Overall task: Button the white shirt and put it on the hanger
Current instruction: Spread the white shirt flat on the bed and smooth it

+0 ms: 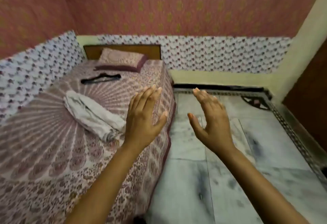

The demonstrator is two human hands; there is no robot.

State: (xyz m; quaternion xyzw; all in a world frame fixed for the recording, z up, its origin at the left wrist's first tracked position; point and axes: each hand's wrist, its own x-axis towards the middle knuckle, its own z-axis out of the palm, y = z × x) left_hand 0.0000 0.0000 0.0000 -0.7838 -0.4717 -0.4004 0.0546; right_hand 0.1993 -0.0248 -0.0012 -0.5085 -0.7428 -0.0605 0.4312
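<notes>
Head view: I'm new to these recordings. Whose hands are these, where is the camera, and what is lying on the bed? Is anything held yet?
There is no machine here. The camera sits on a person's head and looks forward and down, so the two bare arms reaching in from the bottom are the wearer's own. The left hand and the right hand are both raised with fingers straight, and neither has a grip on anything. On the patterned bed lies the white shirt, bundled up, and beyond it a black hanger, apart from the shirt. A pillow lies at the head end. Beside the bed is a marble floor.
</notes>
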